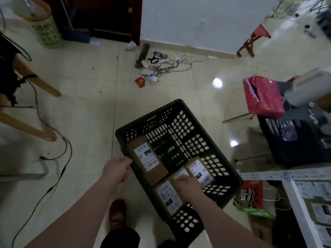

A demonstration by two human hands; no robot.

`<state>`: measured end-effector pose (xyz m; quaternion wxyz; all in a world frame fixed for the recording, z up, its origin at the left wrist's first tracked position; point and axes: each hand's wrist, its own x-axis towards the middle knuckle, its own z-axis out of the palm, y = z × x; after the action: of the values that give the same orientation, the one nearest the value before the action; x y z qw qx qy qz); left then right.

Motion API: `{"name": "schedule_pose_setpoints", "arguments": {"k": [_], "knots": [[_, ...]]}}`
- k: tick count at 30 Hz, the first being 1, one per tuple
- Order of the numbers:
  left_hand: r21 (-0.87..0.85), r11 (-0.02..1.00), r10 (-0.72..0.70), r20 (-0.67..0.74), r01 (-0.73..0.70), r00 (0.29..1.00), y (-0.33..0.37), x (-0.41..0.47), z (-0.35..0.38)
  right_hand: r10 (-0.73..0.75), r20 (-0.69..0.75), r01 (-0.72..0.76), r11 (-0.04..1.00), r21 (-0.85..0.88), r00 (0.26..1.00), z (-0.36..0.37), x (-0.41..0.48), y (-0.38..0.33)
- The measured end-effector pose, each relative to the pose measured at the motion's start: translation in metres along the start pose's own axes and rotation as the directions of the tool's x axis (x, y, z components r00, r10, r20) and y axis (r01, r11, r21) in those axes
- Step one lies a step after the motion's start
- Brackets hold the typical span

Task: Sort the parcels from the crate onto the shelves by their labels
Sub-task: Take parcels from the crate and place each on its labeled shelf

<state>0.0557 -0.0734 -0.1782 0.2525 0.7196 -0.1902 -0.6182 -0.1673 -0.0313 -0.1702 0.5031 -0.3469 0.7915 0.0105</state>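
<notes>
label text (146,157) unreadable, right hand (189,187) covering small parcel (180,173), shelf (268,175) cropped

"SIMPL" on pale bin (47,31)

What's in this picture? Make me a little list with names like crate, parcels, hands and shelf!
Crate: black crate on the tiled floor
Inside: four brown parcels with white labels
Left hand: fingers curled at the crate's rim; grip unclear
Right hand: on the small parcel in the middle; grip hidden
Shelf: white shelf on the right, holding labelled boxes
</notes>
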Motion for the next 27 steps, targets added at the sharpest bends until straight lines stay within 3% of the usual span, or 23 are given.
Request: {"name": "schedule_pose_setpoints", "arguments": {"k": [2,7,10,15,21,27], "knots": [[0.013,0.999,0.052,-0.018,-0.052,0.998,0.015,0.032,-0.007,-0.041,-0.002,0.041,0.994,-0.098,0.999,0.016,0.017,-0.026],[0.038,0.974,0.224,-0.083,-0.221,0.971,0.028,0.108,-0.006,-0.067,-0.028,0.062,0.987,-0.147,0.997,0.057,0.088,-0.060],[0.060,0.967,0.253,-0.121,-0.247,0.960,0.018,0.144,0.002,-0.068,-0.030,0.061,0.976,-0.210,0.997,0.080,0.136,-0.069],[-0.092,0.980,0.151,-0.218,-0.174,0.964,0.002,0.183,0.013,-0.060,-0.021,0.046,0.902,-0.429,0.998,0.120,0.198,-0.073],[-0.233,0.959,0.088,-0.298,-0.161,0.951,-0.012,0.205,0.024,-0.117,0.005,0.099,0.820,-0.563,0.993,0.153,0.233,-0.072],[-0.213,0.960,0.117,-0.284,-0.181,0.952,-0.015,0.208,0.023,-0.130,-0.051,0.080,0.825,-0.559,0.990,0.157,0.237,-0.069]]}}
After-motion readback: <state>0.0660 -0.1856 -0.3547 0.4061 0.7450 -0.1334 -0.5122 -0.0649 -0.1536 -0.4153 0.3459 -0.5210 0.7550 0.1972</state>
